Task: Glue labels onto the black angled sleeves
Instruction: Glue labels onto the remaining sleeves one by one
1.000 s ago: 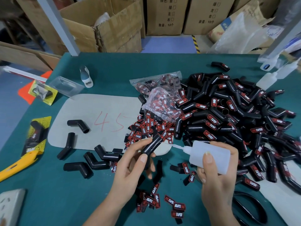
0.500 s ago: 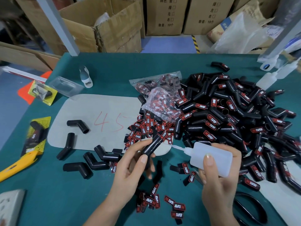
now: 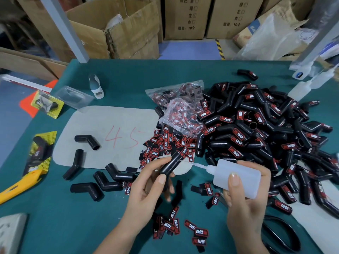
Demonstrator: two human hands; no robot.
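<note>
the right hand [image 3: 244, 195] grips the glue bottle [image 3: 236, 177], nozzle still aimed at the sleeve [image 3: 171, 163] that the left hand [image 3: 146, 189] pinches; little has shifted, gluing continues.

Green-topped bench [image 3: 55, 226]. Grey mat [image 3: 102, 129] left of centre, "45" in red on it. Yellow utility knife [image 3: 16, 187] at near left edge. Far left: yellow blister pack [image 3: 46, 105], clear plastic tray [image 3: 73, 97] just beside it, small white bottle [image 3: 96, 87] upright beyond. Black scissors [image 3: 282, 233] near right. Cardboard boxes [image 3: 132, 33] on floor past the far edge.
</note>
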